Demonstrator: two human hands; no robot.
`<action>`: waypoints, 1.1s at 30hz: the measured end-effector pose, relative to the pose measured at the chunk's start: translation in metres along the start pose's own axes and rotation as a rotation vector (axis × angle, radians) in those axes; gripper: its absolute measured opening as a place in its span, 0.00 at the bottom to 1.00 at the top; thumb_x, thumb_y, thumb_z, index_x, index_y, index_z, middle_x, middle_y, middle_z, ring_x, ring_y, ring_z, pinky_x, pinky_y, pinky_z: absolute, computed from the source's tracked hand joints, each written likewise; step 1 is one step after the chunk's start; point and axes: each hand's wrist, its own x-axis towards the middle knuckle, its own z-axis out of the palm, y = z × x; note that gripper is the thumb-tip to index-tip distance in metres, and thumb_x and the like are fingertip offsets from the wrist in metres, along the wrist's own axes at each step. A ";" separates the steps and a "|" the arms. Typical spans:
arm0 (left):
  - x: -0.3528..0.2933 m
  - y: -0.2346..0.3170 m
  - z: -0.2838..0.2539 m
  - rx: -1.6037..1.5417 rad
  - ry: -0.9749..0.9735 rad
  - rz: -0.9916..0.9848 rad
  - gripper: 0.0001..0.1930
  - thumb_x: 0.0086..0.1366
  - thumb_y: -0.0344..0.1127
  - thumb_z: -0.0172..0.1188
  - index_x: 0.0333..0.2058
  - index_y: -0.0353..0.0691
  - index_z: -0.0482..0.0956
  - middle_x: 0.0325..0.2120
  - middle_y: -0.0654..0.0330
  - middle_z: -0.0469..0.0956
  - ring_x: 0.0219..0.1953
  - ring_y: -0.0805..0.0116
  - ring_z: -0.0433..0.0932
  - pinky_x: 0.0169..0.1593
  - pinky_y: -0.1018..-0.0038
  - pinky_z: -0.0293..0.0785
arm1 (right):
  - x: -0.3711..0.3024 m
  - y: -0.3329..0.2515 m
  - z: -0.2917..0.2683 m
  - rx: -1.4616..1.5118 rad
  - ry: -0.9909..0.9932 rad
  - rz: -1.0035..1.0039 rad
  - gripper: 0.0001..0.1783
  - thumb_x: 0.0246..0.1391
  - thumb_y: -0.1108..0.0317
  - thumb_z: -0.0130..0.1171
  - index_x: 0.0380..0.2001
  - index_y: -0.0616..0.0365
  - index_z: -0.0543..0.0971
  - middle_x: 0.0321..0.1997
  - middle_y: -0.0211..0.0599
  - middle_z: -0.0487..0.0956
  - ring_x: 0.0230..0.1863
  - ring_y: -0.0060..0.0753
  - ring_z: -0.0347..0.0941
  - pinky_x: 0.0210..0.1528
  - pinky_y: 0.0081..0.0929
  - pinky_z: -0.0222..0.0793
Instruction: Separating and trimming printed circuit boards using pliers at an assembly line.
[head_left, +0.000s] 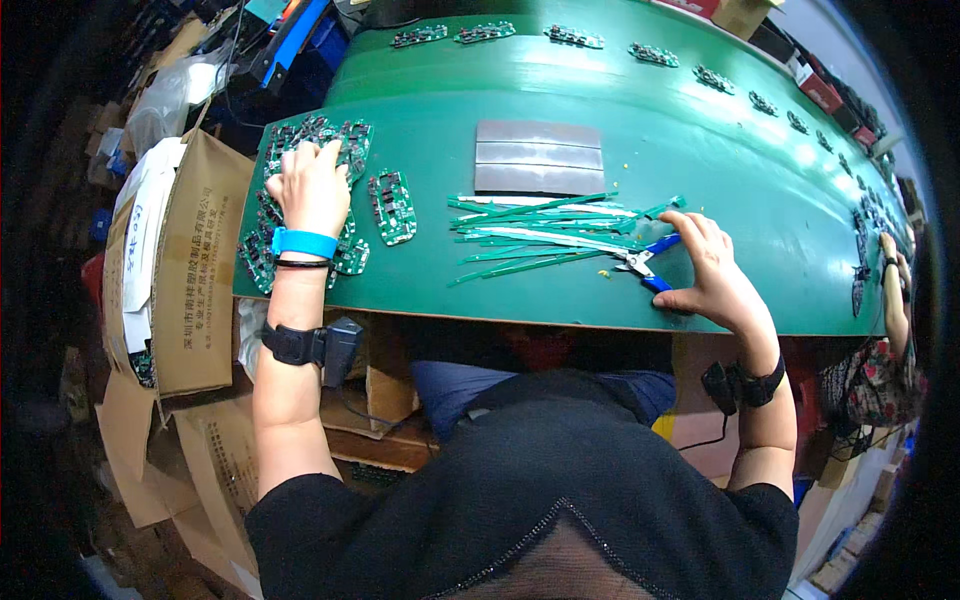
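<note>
On the left of the green table, my left hand (311,190) bends its fingers down over a pile of green circuit boards (345,147), closed on a board there; the fingertips are partly hidden. A single circuit board (392,208) lies beside the pile. My right hand (715,268) is open, thumb and fingers spread around the blue handles of small cutters (650,264). The cutters rest on the table, jaws pointing left toward thin green and white strips (540,234). Whether my fingers touch the handles I cannot tell.
A dark grey block with light lines (538,157) sits behind the strips. Spaced circuit boards (654,55) curve along the table's far and right sides. An open cardboard box (190,270) stands left of the table. Another person's hand (888,250) is at the far right.
</note>
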 end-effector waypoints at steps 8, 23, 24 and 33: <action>-0.050 0.086 -0.005 -0.694 0.145 0.470 0.08 0.50 0.30 0.61 0.31 0.38 0.78 0.30 0.55 0.75 0.37 0.57 0.73 0.43 0.66 0.68 | -0.002 0.024 -0.032 0.143 -0.003 -0.149 0.27 0.23 0.65 0.63 0.35 0.61 0.74 0.34 0.42 0.68 0.39 0.44 0.62 0.46 0.33 0.60; -0.158 0.122 0.030 -1.775 -1.310 -0.020 0.14 0.62 0.33 0.54 0.44 0.33 0.74 0.36 0.55 0.77 0.37 0.70 0.76 0.43 0.76 0.73 | 0.135 -0.024 0.037 -0.066 0.482 -0.248 0.30 0.36 0.53 0.66 0.44 0.56 0.74 0.42 0.47 0.71 0.47 0.50 0.64 0.50 0.39 0.63; -0.162 0.121 0.034 -1.849 -1.269 -0.109 0.15 0.62 0.34 0.53 0.45 0.32 0.73 0.37 0.54 0.77 0.38 0.68 0.77 0.44 0.75 0.73 | 0.124 -0.032 0.033 -0.056 0.476 -0.341 0.30 0.36 0.54 0.66 0.44 0.57 0.74 0.43 0.47 0.71 0.48 0.49 0.64 0.51 0.39 0.62; -0.172 0.147 0.042 -2.146 -1.294 -0.501 0.18 0.62 0.34 0.53 0.48 0.28 0.68 0.42 0.48 0.74 0.46 0.60 0.74 0.51 0.70 0.70 | 0.066 -0.056 0.066 -0.106 0.316 -0.369 0.34 0.39 0.53 0.63 0.47 0.64 0.68 0.46 0.44 0.68 0.50 0.44 0.62 0.51 0.37 0.59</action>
